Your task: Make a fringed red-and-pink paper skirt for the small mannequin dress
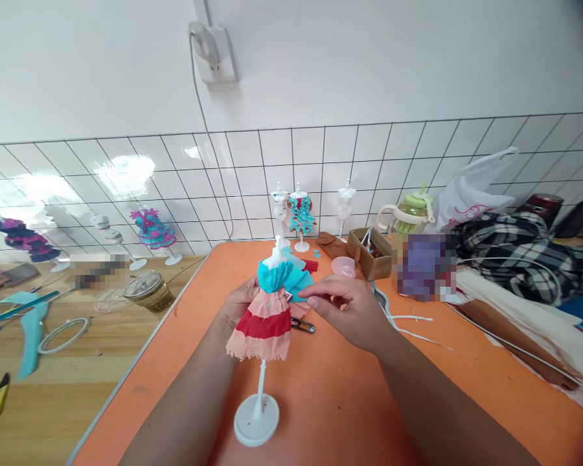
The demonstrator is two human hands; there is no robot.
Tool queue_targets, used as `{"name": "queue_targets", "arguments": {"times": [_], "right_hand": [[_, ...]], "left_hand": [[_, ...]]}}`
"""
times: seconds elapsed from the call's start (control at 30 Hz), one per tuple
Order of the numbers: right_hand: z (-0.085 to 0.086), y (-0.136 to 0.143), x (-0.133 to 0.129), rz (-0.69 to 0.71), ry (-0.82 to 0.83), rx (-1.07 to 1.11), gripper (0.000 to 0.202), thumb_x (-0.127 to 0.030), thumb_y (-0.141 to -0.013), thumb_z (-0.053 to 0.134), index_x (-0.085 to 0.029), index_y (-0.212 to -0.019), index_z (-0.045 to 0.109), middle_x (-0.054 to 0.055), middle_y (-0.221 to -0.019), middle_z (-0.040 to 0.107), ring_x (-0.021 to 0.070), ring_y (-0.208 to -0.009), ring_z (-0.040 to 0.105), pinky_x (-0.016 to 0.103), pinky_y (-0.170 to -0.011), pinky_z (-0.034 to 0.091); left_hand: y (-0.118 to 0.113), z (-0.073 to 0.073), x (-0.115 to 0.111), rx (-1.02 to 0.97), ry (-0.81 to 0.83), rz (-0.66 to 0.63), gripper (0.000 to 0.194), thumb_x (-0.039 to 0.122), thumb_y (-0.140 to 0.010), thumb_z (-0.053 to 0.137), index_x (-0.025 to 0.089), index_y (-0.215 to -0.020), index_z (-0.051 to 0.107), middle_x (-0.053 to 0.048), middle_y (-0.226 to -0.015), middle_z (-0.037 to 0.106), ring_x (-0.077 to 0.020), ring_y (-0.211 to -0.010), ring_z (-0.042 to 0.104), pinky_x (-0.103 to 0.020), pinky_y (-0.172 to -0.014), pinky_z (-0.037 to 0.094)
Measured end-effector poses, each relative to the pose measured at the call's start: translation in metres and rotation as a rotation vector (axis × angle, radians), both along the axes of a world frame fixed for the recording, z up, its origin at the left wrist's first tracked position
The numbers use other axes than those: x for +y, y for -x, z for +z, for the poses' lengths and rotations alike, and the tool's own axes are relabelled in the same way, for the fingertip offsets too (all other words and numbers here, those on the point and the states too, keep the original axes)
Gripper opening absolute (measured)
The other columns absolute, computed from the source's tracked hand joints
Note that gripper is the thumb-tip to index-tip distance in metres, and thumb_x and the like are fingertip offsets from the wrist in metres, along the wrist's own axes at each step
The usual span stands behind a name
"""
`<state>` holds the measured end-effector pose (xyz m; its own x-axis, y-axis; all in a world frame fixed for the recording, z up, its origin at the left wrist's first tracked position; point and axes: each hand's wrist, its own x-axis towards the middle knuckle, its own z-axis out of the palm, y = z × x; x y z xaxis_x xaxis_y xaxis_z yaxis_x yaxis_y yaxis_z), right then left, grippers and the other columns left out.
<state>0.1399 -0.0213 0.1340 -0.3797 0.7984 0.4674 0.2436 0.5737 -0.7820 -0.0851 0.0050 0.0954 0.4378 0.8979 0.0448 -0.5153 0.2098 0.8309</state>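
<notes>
A small white dress form [256,417] stands tilted over the orange table, wearing a dress [265,323] with a turquoise top and a pink skirt with a red band. My left hand [241,301] is wrapped round the back of the dress at its waist, its fingertips hidden behind the cloth. At the right side, my right hand [347,309] has thumb and fingers brought together at the edge of a turquoise cloth piece [298,285]. A black clip-like tool [302,325] lies just behind the skirt.
Behind are more dress forms [301,217], a pink bowl [344,266] and a cardboard box [370,255]. To the right lie a green-lidded jug [412,212] and plaid cloth [510,246]. A wooden table [92,362] with a jar [148,291] adjoins at left.
</notes>
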Motion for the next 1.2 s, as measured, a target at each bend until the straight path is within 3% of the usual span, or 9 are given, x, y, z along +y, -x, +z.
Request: {"name": "queue_targets", "arguments": {"times": [0.13, 0.23, 0.33, 0.43, 0.53, 0.67, 0.8, 0.93, 1.2], "right_hand": [[-0.001, 0.002, 0.0, 0.065, -0.04, -0.015, 0.021, -0.026, -0.089, 0.058, -0.023, -0.102, 0.075, 0.004, -0.086, 0.072, 0.0126, -0.071, 0.06, 0.022, -0.058, 0.043], [0.0, -0.017, 0.008, -0.003, -0.017, -0.053, 0.022, -0.029, -0.09, 0.057, -0.023, -0.1, 0.075, 0.004, -0.085, 0.072, 0.014, -0.072, 0.061, 0.023, -0.057, 0.042], [-0.011, -0.052, 0.023, -0.179, 0.07, -0.115, 0.026, -0.036, -0.09, 0.055, -0.023, -0.101, 0.075, 0.004, -0.09, 0.073, 0.0166, -0.077, 0.063, 0.025, -0.06, 0.044], [-0.042, -0.088, 0.037, -0.317, 0.127, -0.349, 0.025, -0.037, -0.087, 0.056, -0.025, -0.097, 0.075, 0.003, -0.096, 0.074, 0.0172, -0.073, 0.062, 0.028, -0.061, 0.044], [-0.079, -0.112, 0.046, -0.452, 0.168, -0.499, 0.029, -0.035, -0.088, 0.051, -0.023, -0.099, 0.074, 0.003, -0.09, 0.074, 0.0189, -0.074, 0.063, 0.029, -0.063, 0.045], [-0.106, -0.125, 0.05, -0.461, 0.179, -0.739, 0.029, -0.031, -0.088, 0.048, -0.023, -0.101, 0.073, 0.005, -0.098, 0.073, 0.0213, -0.087, 0.065, 0.03, -0.071, 0.045], [-0.107, -0.127, 0.05, -0.413, 0.165, -0.771, 0.029, -0.03, -0.088, 0.048, -0.023, -0.1, 0.073, 0.005, -0.1, 0.072, 0.0203, -0.091, 0.065, 0.028, -0.075, 0.044], [-0.106, -0.129, 0.048, -0.415, 0.162, -0.787, 0.031, -0.03, -0.09, 0.046, -0.023, -0.101, 0.073, 0.005, -0.1, 0.072, 0.02, -0.091, 0.065, 0.027, -0.073, 0.043], [-0.108, -0.133, 0.049, -0.414, 0.162, -0.779, 0.03, -0.029, -0.09, 0.046, -0.023, -0.101, 0.073, 0.005, -0.101, 0.072, 0.0198, -0.093, 0.064, 0.027, -0.074, 0.042]], "left_hand": [[-0.007, 0.005, 0.001, -0.015, 0.0, -0.123, 0.028, 0.027, -0.063, 0.079, 0.013, -0.084, 0.068, -0.006, -0.077, 0.073, -0.0191, -0.066, 0.067, -0.027, -0.062, 0.053], [-0.001, 0.017, 0.002, 0.091, -0.01, -0.207, 0.037, 0.025, -0.062, 0.079, 0.013, -0.094, 0.066, -0.007, -0.083, 0.072, -0.0203, -0.072, 0.068, -0.03, -0.067, 0.052], [0.009, 0.031, 0.002, 0.327, -0.019, -0.214, 0.038, 0.027, -0.064, 0.077, 0.013, -0.096, 0.062, -0.007, -0.086, 0.07, -0.0192, -0.074, 0.066, -0.03, -0.068, 0.05], [0.01, 0.033, 0.0, 0.725, -0.058, -0.186, 0.031, 0.028, -0.063, 0.077, 0.016, -0.084, 0.058, 0.0, -0.074, 0.063, -0.0149, -0.068, 0.059, -0.025, -0.06, 0.044], [-0.003, 0.021, -0.004, 1.042, -0.106, -0.179, 0.033, 0.029, -0.06, 0.078, 0.018, -0.076, 0.051, 0.006, -0.063, 0.053, -0.011, -0.059, 0.051, -0.022, -0.053, 0.035], [-0.039, 0.003, -0.002, 1.144, -0.093, -0.126, 0.043, 0.035, -0.057, 0.079, 0.021, -0.083, 0.048, 0.005, -0.069, 0.057, -0.0129, -0.063, 0.054, -0.022, -0.052, 0.035], [-0.079, -0.008, 0.019, 1.156, 0.022, 0.02, 0.054, 0.041, -0.053, 0.082, 0.021, -0.091, 0.048, 0.003, -0.075, 0.058, -0.0148, -0.065, 0.058, -0.022, -0.051, 0.039], [-0.107, -0.026, 0.045, 1.177, 0.005, 0.154, 0.056, 0.043, -0.053, 0.083, 0.021, -0.089, 0.047, 0.002, -0.075, 0.059, -0.0163, -0.067, 0.06, -0.023, -0.051, 0.039], [-0.116, -0.067, 0.075, 1.273, 0.003, 0.232, 0.065, 0.049, -0.048, 0.086, 0.02, -0.092, 0.047, -0.001, -0.079, 0.061, -0.0184, -0.07, 0.061, -0.024, -0.052, 0.041]]}}
